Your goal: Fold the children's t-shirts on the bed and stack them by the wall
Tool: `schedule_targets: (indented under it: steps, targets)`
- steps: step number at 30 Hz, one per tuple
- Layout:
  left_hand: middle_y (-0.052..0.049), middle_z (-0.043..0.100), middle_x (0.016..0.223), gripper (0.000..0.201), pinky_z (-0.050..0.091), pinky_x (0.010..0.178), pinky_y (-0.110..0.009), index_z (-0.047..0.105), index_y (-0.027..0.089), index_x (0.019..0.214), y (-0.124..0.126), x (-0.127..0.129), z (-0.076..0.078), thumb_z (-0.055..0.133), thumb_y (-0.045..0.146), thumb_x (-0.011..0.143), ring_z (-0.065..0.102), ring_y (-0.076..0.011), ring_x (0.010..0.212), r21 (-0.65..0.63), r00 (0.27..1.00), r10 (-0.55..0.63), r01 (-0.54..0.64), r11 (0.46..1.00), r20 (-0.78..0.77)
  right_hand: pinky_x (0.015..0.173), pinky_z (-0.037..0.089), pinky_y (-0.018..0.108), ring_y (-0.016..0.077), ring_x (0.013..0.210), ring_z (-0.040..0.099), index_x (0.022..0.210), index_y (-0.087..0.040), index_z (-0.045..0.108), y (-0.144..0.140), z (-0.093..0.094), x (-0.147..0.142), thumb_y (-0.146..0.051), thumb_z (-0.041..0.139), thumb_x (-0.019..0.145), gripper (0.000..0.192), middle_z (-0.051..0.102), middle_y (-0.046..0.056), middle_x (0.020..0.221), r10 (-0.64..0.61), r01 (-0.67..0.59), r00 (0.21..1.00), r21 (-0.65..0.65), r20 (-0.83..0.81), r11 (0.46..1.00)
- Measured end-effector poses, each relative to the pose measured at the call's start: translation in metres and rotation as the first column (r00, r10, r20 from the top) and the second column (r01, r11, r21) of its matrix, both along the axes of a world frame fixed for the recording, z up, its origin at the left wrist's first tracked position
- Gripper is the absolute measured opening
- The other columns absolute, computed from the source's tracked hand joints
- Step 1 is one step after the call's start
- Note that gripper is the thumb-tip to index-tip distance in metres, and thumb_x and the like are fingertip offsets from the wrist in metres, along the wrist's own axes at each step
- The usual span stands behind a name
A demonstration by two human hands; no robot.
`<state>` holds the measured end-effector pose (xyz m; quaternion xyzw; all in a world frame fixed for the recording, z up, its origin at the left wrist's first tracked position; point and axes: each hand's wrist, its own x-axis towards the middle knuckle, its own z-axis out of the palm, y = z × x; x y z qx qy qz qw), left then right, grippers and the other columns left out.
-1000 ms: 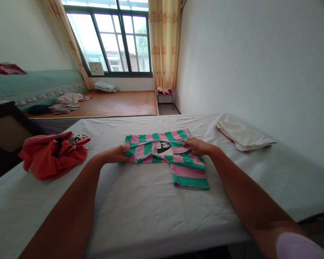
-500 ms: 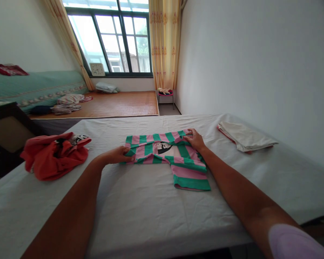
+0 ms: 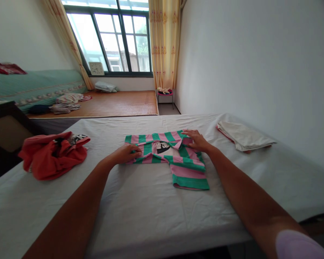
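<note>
A pink-and-green striped shirt (image 3: 189,172) lies partly folded on the white sheet of the bed (image 3: 151,216), one sleeve pointing toward me. My left hand (image 3: 126,153) rests flat on the shirt's left edge, fingers pressing the fabric. On the shirt's far right corner lies my right hand (image 3: 196,139), fingers spread and palm down. Neither hand has lifted any cloth. A dark printed patch shows between the hands.
A crumpled red garment (image 3: 52,154) sits at the bed's left side. A folded white cloth (image 3: 243,136) lies at the far right by the wall. Beyond the bed are a wooden platform with clothes (image 3: 66,102), a small stool (image 3: 165,94) and a window.
My left hand slid right onto the shirt. My right hand moved from the shirt's middle to its far right corner and now lies flat with fingers spread.
</note>
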<state>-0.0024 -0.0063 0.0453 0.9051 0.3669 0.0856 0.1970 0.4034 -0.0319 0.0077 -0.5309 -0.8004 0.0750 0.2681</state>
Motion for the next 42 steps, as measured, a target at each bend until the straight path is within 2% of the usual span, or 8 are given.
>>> schedule_targets:
  steps: [6,14,19,23,28,32,35,42]
  targets:
    - [-0.003,0.071,0.094,0.036,0.043,0.080,-0.026,0.071,0.022,0.093,0.001,0.006,-0.006,0.049,0.050,0.084,0.060,-0.0206,0.087,0.000,0.999,0.039,-0.039,0.999,0.024,0.102,0.030,0.051,0.0281,0.129,0.039,0.104,-0.031,0.070,-0.007,0.004,-0.035,-0.031,0.060,0.087,0.020,0.058,0.002,0.133,0.033,-0.057,0.965,0.089,0.259,0.994]
    - [-0.003,0.069,0.091,0.031,0.043,0.081,-0.025,0.071,0.022,0.089,-0.001,0.018,-0.015,0.046,0.041,0.087,0.059,-0.0199,0.087,0.047,0.999,-0.031,0.030,0.998,0.019,0.101,0.031,0.046,0.0289,0.127,0.039,0.130,-0.024,0.053,0.005,0.000,-0.054,-0.043,0.044,0.095,0.041,0.051,0.011,0.138,-0.379,0.343,0.923,0.298,0.070,0.891]
    - [-0.005,0.068,0.103,0.029,0.043,0.089,-0.030,0.070,0.023,0.098,-0.003,0.021,-0.018,0.044,0.034,0.090,0.058,-0.0211,0.099,0.177,0.999,-0.011,0.002,0.984,0.051,0.082,0.045,0.033,0.0234,0.099,0.059,0.108,-0.019,0.061,0.004,0.005,-0.011,-0.052,0.036,0.095,0.043,0.067,0.011,0.107,-0.497,0.506,0.860,0.069,-0.115,0.860]
    - [-0.006,0.066,0.114,0.029,0.041,0.099,-0.034,0.070,0.023,0.102,-0.009,0.040,-0.020,0.046,0.033,0.091,0.057,-0.0214,0.109,0.230,0.986,-0.084,0.050,0.972,0.143,0.062,0.045,0.026,0.0173,0.069,0.061,0.082,-0.018,0.063,0.005,-0.003,0.018,-0.066,0.048,0.083,0.051,0.068,0.004,0.074,-0.434,0.394,0.881,-0.216,-0.188,0.893]
    - [-0.008,0.053,0.137,0.029,0.035,0.107,-0.041,0.070,0.026,0.108,-0.015,0.088,-0.022,0.049,0.030,0.089,0.045,-0.0253,0.128,0.217,0.984,-0.151,0.128,0.968,0.095,0.052,0.041,0.024,0.0138,0.056,0.056,0.067,-0.017,0.061,0.007,-0.014,0.023,-0.057,0.074,0.060,0.042,0.061,-0.002,0.058,-0.328,0.215,0.903,-0.369,-0.278,0.904]
    - [-0.009,0.044,0.145,0.041,0.029,0.110,-0.051,0.063,0.030,0.124,-0.014,0.127,-0.023,0.059,0.029,0.083,0.038,-0.0316,0.134,0.188,0.984,-0.178,0.175,0.966,-0.001,0.057,0.045,0.025,0.0137,0.061,0.058,0.072,-0.018,0.059,0.006,-0.010,0.018,-0.048,0.071,0.061,0.034,0.064,-0.001,0.066,-0.239,0.050,0.825,-0.354,-0.513,0.934]
    - [-0.009,0.054,0.137,0.049,0.036,0.106,-0.042,0.056,0.025,0.133,-0.005,0.144,-0.028,0.055,0.026,0.083,0.049,-0.0273,0.126,0.144,0.989,-0.112,0.098,0.985,0.097,0.062,0.047,0.024,0.0139,0.068,0.060,0.085,-0.019,0.059,0.005,-0.007,0.016,-0.047,0.061,0.072,0.030,0.067,-0.001,0.076,-0.206,0.035,0.780,-0.288,-0.591,0.957]
    - [-0.010,0.071,0.106,0.043,0.050,0.085,-0.031,0.066,0.016,0.121,0.009,0.157,-0.039,0.052,0.020,0.080,0.066,-0.0228,0.094,-0.013,0.978,0.133,-0.133,0.991,0.161,0.071,0.048,0.030,0.0209,0.081,0.062,0.101,-0.018,0.062,0.000,-0.012,0.002,-0.029,0.056,0.083,0.022,0.069,0.007,0.085,-0.465,0.452,0.876,-0.117,-0.126,0.884]
